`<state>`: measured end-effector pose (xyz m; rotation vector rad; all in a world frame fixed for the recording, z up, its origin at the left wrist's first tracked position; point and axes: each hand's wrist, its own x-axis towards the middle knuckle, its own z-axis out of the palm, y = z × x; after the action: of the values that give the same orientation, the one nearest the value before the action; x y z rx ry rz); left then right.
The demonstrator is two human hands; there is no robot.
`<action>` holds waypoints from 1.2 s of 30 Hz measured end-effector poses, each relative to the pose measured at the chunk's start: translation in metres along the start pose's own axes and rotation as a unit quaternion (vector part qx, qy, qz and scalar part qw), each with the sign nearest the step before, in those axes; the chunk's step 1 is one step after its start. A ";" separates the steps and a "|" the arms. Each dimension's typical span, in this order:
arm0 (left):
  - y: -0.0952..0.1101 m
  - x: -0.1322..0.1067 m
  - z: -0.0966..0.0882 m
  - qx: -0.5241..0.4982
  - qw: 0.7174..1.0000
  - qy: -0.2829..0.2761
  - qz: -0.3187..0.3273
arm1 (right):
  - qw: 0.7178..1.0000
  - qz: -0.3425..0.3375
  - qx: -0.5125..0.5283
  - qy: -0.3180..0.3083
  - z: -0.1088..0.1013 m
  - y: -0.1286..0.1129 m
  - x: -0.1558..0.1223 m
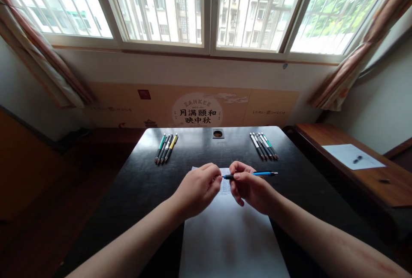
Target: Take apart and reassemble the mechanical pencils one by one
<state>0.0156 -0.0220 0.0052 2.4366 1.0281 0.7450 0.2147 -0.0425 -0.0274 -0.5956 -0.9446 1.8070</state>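
A blue pen with a dark grip [265,173] lies nearly level in my right hand [249,183], pinched between thumb and fingers, its push-button end pointing right. My left hand [201,188] is closed at the pen's other end, fingertips meeting the narrow blue tip. What those fingertips hold, if anything, is hidden. Below both hands a white sheet of paper [231,235] runs toward me along the dark table. Small handwriting covers its far end, partly behind my hands.
On the black table [135,200], a row of several pens [166,148] lies at the far left and another row of pens [264,146] at the far right. A square cable-hole fitting [218,134] sits at the far edge. A wooden side table [350,149] bears a paper sheet [337,153].
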 end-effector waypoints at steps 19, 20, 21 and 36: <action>-0.003 0.003 -0.002 -0.029 0.998 0.049 -0.037 | 0.992 -0.033 0.072 0.099 -0.004 -0.013 0.002; -0.003 0.003 -0.002 -0.033 0.997 0.054 -0.040 | 0.991 -0.034 0.084 0.103 -0.004 -0.015 0.002; -0.003 0.003 -0.002 -0.038 0.997 0.058 -0.042 | 0.989 -0.034 0.094 0.105 -0.004 -0.015 0.002; -0.008 0.005 -0.006 -0.095 0.985 0.105 -0.099 | 0.964 -0.118 0.105 0.213 -0.016 -0.026 0.007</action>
<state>0.0101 -0.0123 0.0071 2.0923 1.1984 0.9959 0.2375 -0.0249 -0.0149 -0.6715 -0.5007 1.4608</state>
